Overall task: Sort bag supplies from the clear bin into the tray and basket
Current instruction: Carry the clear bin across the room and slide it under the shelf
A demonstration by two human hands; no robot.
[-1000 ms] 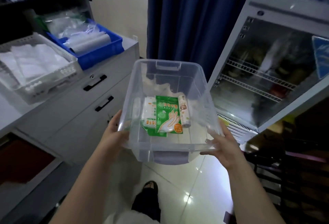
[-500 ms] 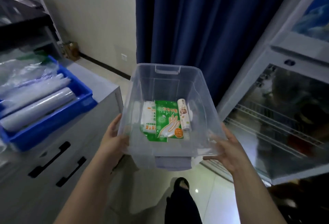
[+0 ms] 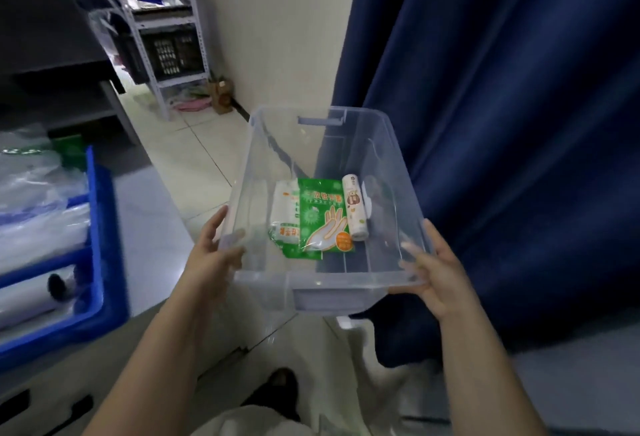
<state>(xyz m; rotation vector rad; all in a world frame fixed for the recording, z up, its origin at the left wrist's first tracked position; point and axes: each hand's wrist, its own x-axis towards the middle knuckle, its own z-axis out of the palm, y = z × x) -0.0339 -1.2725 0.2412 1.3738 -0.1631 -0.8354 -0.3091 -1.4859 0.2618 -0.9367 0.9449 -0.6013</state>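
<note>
Head view: over a pale tiled floor (image 3: 194, 158), between a grey cabinet (image 3: 149, 228) carrying a blue tray (image 3: 100, 228) and a dark blue curtain (image 3: 502, 124), the clear bin (image 3: 332, 278) was carried level, its long axis running away from the person. A green glove packet (image 3: 323, 214), a white bag roll (image 3: 285, 214) and a small roll (image 3: 355, 209) lay lengthwise on its bottom. The left hand (image 3: 211, 255) and right hand (image 3: 440, 276) gripped its near corners, thumbs inside the rim.

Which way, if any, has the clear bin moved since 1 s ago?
Yes: forward. The blue tray, earlier ahead-left of the clear bin, now sits level with it on the left.
</note>
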